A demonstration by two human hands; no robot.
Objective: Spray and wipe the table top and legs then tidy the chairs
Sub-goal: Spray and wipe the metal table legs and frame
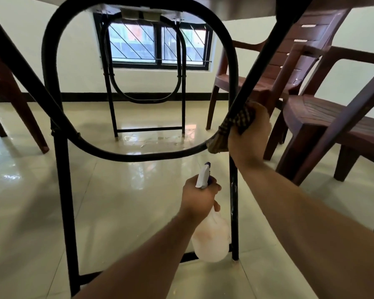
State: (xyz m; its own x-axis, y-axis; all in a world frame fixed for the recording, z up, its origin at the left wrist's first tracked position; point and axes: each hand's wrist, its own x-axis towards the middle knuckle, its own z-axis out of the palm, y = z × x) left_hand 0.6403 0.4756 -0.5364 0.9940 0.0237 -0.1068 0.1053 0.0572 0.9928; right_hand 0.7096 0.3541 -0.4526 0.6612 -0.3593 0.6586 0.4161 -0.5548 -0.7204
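Observation:
I look from low down under the table, whose underside [229, 9] fills the top edge. The near black metal leg frame [62, 169] stands in front of me, with a curved brace loop [138, 157] and diagonal struts. My right hand [249, 134] presses a brown checked cloth [235, 124] around the brace where it meets the right diagonal strut. My left hand [200, 196] grips the neck of a translucent spray bottle [211, 238] with a white and purple trigger head, held upright just left of the right leg. The far leg frame [147, 91] stands before the window.
Two brown plastic armchairs [324, 117] stand close on the right, one behind the other. Another brown chair [11, 98] is at the left. The tiled floor [127, 212] is glossy, with wet marks near the far legs. A barred window [158, 46] is in the back wall.

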